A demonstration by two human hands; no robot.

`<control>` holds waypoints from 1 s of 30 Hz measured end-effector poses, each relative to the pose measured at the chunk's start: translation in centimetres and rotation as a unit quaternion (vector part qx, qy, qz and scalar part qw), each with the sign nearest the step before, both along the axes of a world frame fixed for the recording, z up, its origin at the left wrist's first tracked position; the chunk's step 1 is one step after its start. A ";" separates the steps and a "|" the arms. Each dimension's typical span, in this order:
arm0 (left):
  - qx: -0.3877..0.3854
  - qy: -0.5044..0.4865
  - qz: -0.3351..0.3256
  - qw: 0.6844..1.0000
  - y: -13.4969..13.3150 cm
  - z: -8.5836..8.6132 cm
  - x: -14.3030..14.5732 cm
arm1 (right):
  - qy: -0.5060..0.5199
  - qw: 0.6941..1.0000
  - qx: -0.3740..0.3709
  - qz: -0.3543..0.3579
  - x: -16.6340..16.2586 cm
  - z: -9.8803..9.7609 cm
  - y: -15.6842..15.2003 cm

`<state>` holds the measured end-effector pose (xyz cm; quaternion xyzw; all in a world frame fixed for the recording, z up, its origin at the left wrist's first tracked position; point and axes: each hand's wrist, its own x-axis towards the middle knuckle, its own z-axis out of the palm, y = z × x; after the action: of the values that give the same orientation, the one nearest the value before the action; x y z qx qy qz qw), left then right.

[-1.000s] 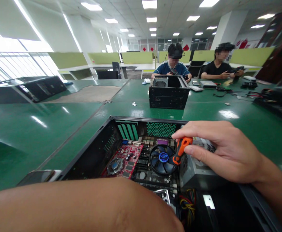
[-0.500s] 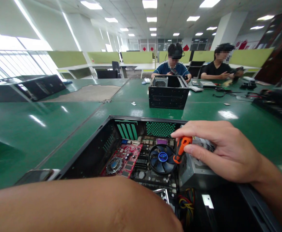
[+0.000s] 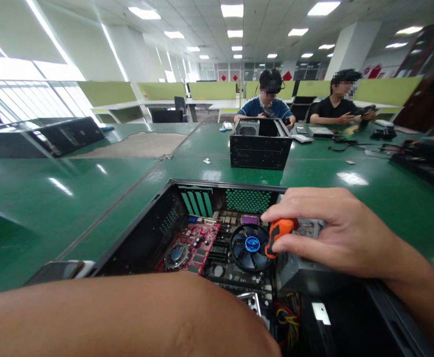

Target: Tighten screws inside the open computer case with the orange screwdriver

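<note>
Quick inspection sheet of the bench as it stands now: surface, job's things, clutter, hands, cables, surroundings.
Surface: green table, glossy, with a worn brown patch at the far left.
Job's things: open computer case holding a red card and a cooler fan; orange-handled screwdriver over the fan's edge.
Clutter: phone by the case; second case mid-table; small loose bits near it.
Hands: right hand grips the screwdriver; left hand out of sight, only the forearm shows.
Cables: coloured wire bundle inside the case; cords at far right.
Surroundings: two seated people opposite, green partitions, ceiling lights.
</note>
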<state>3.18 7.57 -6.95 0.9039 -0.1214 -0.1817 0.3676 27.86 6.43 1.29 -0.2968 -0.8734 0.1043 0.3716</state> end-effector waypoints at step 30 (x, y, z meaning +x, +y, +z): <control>0.219 -0.006 0.020 0.975 -1.0 6.1 -3.2 | -0.029 0.987 0.031 -0.158 0.2 -0.5 0.5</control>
<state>-0.01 6.54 -0.84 0.9660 -0.0626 -0.1906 0.1631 28.10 6.96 0.76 -0.4225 -0.8289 0.0084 0.3666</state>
